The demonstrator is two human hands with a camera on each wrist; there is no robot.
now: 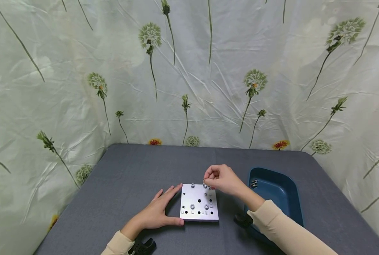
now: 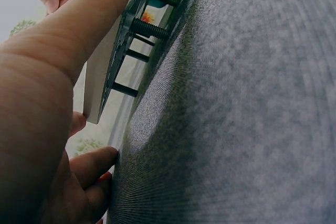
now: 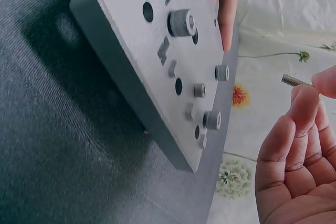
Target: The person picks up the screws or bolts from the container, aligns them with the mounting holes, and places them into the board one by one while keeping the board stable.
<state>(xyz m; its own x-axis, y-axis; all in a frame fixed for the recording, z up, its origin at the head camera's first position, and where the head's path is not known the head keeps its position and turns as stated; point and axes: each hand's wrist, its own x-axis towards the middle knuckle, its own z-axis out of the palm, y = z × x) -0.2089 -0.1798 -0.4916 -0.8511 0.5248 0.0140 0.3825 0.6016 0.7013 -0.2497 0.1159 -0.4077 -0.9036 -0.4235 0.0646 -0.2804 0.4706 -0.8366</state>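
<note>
A silver metal plate (image 1: 189, 197) with holes and engraved marks lies on the table. Several socket-head screws (image 3: 182, 23) stand up from its top face. Threaded shanks (image 2: 149, 28) jut out below it in the left wrist view. My left hand (image 1: 155, 212) rests along the plate's left side, thumb at the near corner and fingers reaching the far one, fairly straight. Over the far right corner, my right hand (image 1: 222, 180) pinches a small screw (image 3: 295, 80) between thumb and forefinger. Its threaded end pokes out in the right wrist view; the fingers cover its head.
A dark blue tray (image 1: 296, 202) stands to the right, partly under the right forearm. A few loose screws (image 1: 253, 183) lie at its left side. Grey cloth (image 1: 138, 170) covers the table, and a flower-patterned curtain (image 1: 189, 71) hangs behind it.
</note>
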